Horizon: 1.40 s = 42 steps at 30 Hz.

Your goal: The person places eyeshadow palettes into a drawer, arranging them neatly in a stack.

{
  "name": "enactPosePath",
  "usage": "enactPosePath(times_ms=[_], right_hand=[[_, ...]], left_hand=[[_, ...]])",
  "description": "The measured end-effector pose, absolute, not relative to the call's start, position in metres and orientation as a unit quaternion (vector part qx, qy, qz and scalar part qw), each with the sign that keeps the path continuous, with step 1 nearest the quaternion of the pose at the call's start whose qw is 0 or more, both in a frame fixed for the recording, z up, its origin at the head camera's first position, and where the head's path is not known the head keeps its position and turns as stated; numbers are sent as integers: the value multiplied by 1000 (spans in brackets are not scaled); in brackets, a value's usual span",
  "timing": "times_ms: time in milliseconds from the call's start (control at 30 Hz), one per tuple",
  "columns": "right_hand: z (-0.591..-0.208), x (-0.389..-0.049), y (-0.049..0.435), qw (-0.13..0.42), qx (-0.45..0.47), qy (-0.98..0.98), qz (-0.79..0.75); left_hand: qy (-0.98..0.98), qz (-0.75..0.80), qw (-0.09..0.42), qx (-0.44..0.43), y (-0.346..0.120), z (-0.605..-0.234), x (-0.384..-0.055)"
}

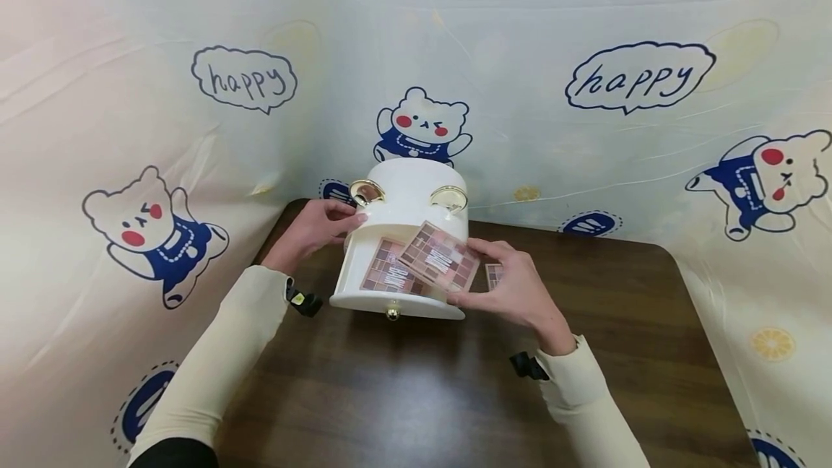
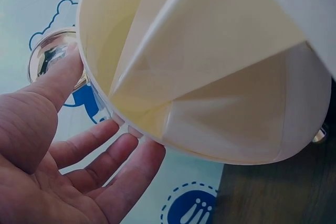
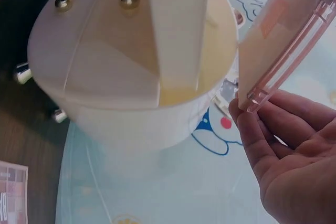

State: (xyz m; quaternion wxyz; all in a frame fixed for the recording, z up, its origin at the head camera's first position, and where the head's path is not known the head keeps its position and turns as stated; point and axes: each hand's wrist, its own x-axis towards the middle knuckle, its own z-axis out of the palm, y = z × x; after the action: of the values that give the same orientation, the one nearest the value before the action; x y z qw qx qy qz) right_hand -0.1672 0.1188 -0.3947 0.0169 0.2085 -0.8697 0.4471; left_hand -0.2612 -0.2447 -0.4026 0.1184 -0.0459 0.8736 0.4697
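A white rounded storage box with gold ring-shaped ornaments stands on the table, its lower drawer pulled out by a gold knob's length and more. Inside the drawer lies a pink-brown eyeshadow palette. My right hand pinches a second eyeshadow palette by its right edge, tilted over the drawer and overlapping the first in the head view. At the box's left side, my left hand touches the wall with thumb and fingertips. The left wrist view shows those fingertips right at the rim.
Another palette lies on the brown wooden table, partly hidden behind my right hand. Printed cloth with bears and "happy" bubbles hangs behind and at both sides. Small black devices are strapped at the wrists.
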Motion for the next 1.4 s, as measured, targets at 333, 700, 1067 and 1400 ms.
enactPosePath(times_ms=[333,700,1067,1400], right_hand=[[-389,-174,96,-33,205,-889,408],[-393,-190,67,-41,218,-882,416],[-398,-191,50,-24,234,-896,377],[-403,-190,48,16,238,-895,377]], left_hand=[[874,470,119,-42,-246,-403,-261],[873,470,120,-44,-245,-402,-260],[873,472,117,-45,-243,-401,-261],[874,469,118,-47,-244,-403,-261]])
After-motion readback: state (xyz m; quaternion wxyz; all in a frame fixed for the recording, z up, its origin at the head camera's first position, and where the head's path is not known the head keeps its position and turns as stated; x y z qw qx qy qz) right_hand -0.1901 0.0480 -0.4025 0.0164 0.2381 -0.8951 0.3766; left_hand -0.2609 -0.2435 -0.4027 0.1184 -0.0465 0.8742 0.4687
